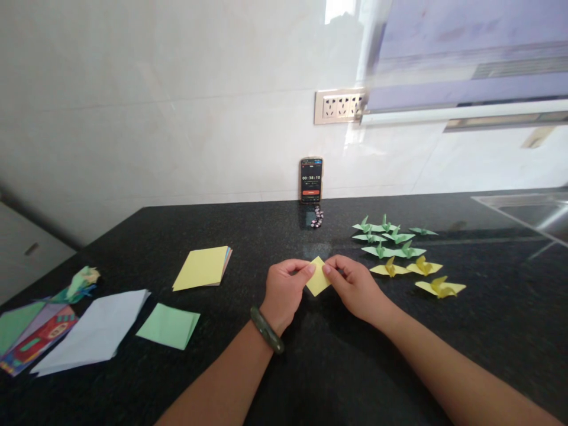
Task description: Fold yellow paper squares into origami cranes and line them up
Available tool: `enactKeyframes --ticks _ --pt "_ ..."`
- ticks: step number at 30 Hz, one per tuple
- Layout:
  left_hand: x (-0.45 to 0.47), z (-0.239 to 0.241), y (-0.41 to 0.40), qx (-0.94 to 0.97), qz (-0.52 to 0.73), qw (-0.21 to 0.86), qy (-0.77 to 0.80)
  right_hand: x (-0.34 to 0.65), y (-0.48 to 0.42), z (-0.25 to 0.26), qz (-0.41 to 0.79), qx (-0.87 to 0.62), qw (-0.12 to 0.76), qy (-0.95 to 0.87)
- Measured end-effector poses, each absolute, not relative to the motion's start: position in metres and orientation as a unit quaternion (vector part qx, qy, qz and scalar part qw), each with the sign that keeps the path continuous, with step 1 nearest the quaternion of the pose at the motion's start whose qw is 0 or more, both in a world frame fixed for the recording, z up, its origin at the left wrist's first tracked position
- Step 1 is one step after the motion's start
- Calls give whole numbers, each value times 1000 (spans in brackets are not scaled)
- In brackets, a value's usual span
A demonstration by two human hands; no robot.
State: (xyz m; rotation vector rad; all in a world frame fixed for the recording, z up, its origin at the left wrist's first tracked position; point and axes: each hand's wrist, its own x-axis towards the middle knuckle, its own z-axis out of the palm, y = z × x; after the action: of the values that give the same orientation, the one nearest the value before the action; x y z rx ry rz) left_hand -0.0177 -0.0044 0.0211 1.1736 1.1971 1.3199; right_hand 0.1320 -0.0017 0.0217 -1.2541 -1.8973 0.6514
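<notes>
Between my hands is a small yellow folded paper (318,280), turned so that it looks like a diamond. My left hand (286,289) pinches its left corner between thumb and fingers. On the opposite side, my right hand (354,285) grips the right corner the same way. The paper's lower tip points toward me, and its folded layers are too small to tell apart. Off to the right stand yellow paper cranes (440,288) and, behind them, several green paper cranes (380,251).
A stack of yellow paper (200,268) lies left of my hands, with green paper sheets (171,325) and white paper (100,328) nearer. A phone (311,180) showing a timer leans on the wall, a beaded strap (318,217) before it. A sink or hob edge (515,222) is at right.
</notes>
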Motion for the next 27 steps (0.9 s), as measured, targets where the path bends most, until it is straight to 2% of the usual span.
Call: enactKeyframes --ticks 5,10,14,19,24,27 --pt "-24 22 4 371 623 516 457 137 6 18 272 -508 397 -714" --pt "-20 16 1 417 575 552 436 133 4 18 386 -492 432 -649" --pt "-17 17 -2 450 545 562 431 131 0 21 364 -480 420 -678" --pt "-16 21 -5 471 535 525 465 130 -3 22 343 -467 395 -713" --pt "-16 19 -3 417 548 576 440 131 -3 23 355 -459 395 -712" --pt "-18 19 0 444 533 567 445 134 0 22 359 -467 410 -697"
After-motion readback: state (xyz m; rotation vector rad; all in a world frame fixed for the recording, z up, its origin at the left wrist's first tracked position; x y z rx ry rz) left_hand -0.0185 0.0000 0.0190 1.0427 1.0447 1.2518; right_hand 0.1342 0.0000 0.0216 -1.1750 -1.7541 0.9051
